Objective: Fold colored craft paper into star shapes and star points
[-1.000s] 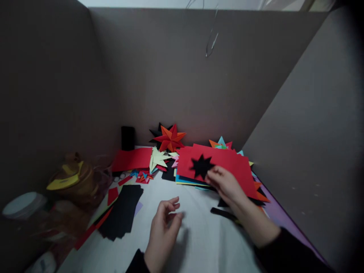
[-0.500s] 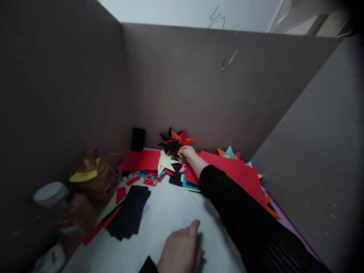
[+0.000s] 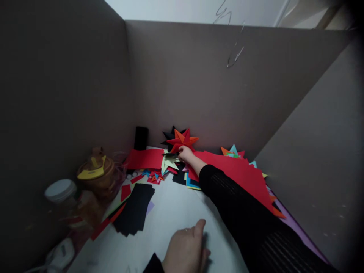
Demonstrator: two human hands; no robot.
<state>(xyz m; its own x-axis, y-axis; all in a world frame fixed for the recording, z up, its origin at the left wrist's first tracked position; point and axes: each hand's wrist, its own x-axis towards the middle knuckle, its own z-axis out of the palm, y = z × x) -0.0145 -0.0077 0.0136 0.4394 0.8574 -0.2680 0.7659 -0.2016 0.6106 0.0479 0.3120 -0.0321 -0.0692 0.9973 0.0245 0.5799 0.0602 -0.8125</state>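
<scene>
The dark, thin-edged paper star point(image 3: 170, 154) was near the centre of the frame, tilted almost edge-on to the camera, just in front of the red-and-orange folded star point(image 3: 183, 139) and over the upper part of the pale green paper star point(image 3: 170, 163). The right hand point(image 3: 187, 154) reached up there from the lower right, its fingers pinching the dark star at its right edge. A black folded star point(image 3: 168, 135) showed behind the red-and-orange one, against the grey back panel point(image 3: 182, 76). Right of the hand lay a large red sheet point(image 3: 239, 172), partly covered by the black-sleeved arm, with a multicoloured star point(image 3: 233, 151) at its far edge. Left of centre were a smaller red sheet point(image 3: 146, 159) and an upright black rectangular object point(image 3: 141, 138). The left hand point(image 3: 184, 248) was at the bottom centre, over the white tabletop point(image 3: 167, 204), its thumb raised apart and its other fingers mostly hidden, so how they were closed could not be told. Fanned black paper strips point(image 3: 135, 208) lay at the lower left, and beyond them stood a white-lidded jar point(image 3: 61, 190).
</scene>
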